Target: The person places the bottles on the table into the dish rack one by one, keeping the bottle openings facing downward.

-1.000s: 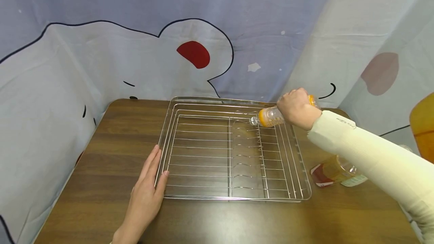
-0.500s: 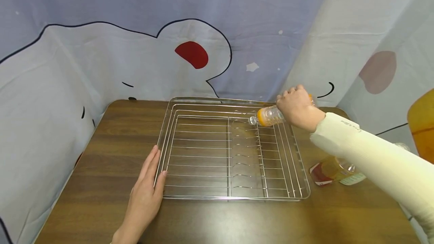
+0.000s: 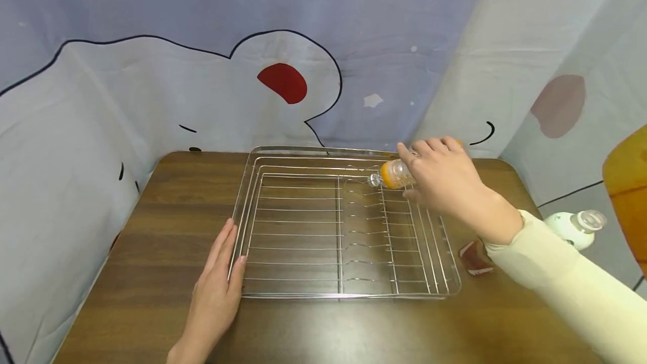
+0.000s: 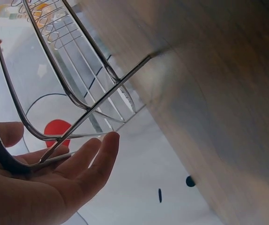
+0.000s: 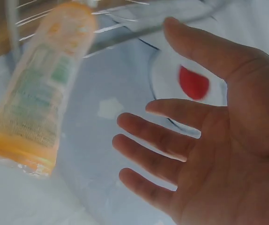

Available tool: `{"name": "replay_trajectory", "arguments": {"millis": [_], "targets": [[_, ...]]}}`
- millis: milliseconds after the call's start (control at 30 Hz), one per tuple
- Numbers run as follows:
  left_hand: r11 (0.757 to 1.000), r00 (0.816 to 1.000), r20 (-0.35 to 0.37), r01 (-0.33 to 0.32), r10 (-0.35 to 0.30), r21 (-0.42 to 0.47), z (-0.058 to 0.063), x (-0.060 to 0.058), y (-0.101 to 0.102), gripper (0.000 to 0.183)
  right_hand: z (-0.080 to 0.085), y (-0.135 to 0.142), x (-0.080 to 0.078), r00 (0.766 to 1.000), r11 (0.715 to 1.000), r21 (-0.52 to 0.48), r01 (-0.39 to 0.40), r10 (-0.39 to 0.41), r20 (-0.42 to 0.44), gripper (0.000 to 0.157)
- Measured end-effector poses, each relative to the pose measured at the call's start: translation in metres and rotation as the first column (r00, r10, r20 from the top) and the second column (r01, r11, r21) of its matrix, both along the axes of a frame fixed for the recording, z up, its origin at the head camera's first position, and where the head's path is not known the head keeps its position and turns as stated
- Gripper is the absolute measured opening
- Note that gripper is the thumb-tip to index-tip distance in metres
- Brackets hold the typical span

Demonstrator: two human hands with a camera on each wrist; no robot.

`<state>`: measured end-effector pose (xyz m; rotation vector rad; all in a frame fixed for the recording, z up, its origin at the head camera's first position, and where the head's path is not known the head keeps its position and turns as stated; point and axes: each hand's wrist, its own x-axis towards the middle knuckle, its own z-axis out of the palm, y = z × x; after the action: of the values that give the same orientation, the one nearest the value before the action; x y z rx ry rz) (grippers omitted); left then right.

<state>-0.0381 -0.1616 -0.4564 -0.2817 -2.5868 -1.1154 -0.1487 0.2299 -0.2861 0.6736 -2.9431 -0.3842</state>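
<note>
A clear plastic bottle (image 3: 396, 174) with orange bands lies on its side across the back right of a silver wire rack (image 3: 340, 235), neck pointing left. My right hand (image 3: 445, 178) hovers over the bottle's body and partly hides it in the head view. The right wrist view has this hand's fingers (image 5: 153, 133) spread and apart from the bottle (image 5: 41, 89). At the rack's left side rests my left hand (image 3: 214, 291), fingers straight along the outer wire and thumb near the front corner. Its fingers touch the wires from outside in the left wrist view.
A red-labelled bottle (image 3: 476, 258) stands right of the rack, mostly hidden by my right arm. Beyond the sleeve, a white bottle (image 3: 576, 229) shows its top. A printed curtain (image 3: 217, 94) hangs behind and beside the wooden table (image 3: 172, 229).
My right hand has loosened from the bottle and drawn back to the right, fingers extended. The bottle stays on the rack. My left hand keeps its place.
</note>
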Motion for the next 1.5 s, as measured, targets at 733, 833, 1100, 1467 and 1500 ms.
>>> {"name": "replay_trajectory", "arguments": {"millis": [733, 833, 1100, 1467, 1500], "targets": [[1.000, 1.000, -0.026, -0.006, 0.006, 0.017, -0.001, 0.000, 0.000, 0.057, -0.013, 0.036, 0.069, 0.968, 0.725, -0.687, 0.052, -0.206, -0.144, 0.078], [1.000, 1.000, -0.025, -0.004, 0.005, 0.017, -0.002, 0.000, 0.000, 0.057, -0.019, 0.041, 0.079, 0.948, 0.653, -0.757, 0.015, -0.250, -0.197, 0.078], [1.000, 1.000, -0.014, 0.009, -0.009, 0.024, -0.001, 0.000, 0.001, 0.057, -0.035, 0.055, 0.098, 0.862, 0.492, -0.860, -0.134, -0.370, -0.346, 0.064], [1.000, 1.000, -0.004, -0.008, 0.008, 0.017, -0.001, 0.000, 0.000, 0.056, -0.056, 0.063, 0.120, 0.777, 0.265, -0.929, -0.257, -0.515, -0.362, 0.059], [1.000, 1.000, -0.005, -0.008, 0.008, 0.016, -0.001, 0.000, -0.001, 0.056, -0.058, 0.064, 0.121, 0.775, 0.243, -0.934, -0.262, -0.524, -0.354, 0.059]]}}
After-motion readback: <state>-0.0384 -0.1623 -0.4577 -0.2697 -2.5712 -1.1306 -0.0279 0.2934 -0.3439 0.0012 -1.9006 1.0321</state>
